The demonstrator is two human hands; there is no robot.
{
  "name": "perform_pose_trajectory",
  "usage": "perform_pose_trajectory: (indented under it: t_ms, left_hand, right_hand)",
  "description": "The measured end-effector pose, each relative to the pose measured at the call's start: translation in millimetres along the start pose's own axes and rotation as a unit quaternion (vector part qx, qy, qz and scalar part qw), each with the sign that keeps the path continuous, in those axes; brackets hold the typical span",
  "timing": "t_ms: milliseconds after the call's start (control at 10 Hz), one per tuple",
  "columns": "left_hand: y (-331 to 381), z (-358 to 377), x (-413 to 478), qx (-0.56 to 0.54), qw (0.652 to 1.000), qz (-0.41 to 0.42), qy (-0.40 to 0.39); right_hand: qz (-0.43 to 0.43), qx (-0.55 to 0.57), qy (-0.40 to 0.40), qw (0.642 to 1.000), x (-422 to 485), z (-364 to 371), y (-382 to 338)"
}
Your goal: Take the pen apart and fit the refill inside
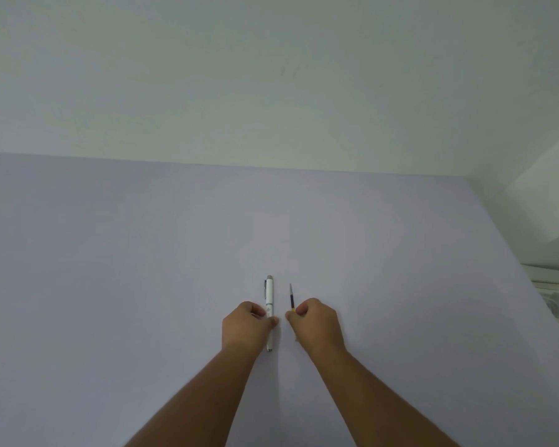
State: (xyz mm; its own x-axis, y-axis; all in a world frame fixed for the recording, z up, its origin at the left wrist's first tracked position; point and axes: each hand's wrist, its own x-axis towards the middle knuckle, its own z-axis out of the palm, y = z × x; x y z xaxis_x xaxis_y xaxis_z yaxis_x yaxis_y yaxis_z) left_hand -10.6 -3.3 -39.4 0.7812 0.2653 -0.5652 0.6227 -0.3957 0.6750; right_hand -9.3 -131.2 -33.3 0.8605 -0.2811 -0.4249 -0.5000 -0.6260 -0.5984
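Pen (269,298) whole, left hand (247,325) fingers pinching it | refill (292,297) outside, right hand (317,324) fingers pinching it | table (110,269)

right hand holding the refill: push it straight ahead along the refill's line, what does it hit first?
Nothing visible. The right hand and refill point away over bare table; the wall is next. The pen lies parallel, off that line.

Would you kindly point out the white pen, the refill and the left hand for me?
white pen (269,295): head view, on the capped upper barrel.
refill (292,296): head view, on the dark ink tube.
left hand (247,327): head view, on the back of the hand.
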Motion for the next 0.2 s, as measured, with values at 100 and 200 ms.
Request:
perform_pose_trajectory:
  t_ms: [100, 200]
  left_hand:
    - [0.3, -1.2, -0.8, 0.001, 1.000, 0.000, -0.013]
    - [5.8, -6.3, -5.9, 0.018, 1.000, 0.000, -0.008]
  right_hand:
    - [0.001, 0.002, -0.002, 1.000, -0.4, -1.4, 1.8]
    - [0.000, -0.022, 0.014, 1.000, -0.5, -4.5, 0.1]
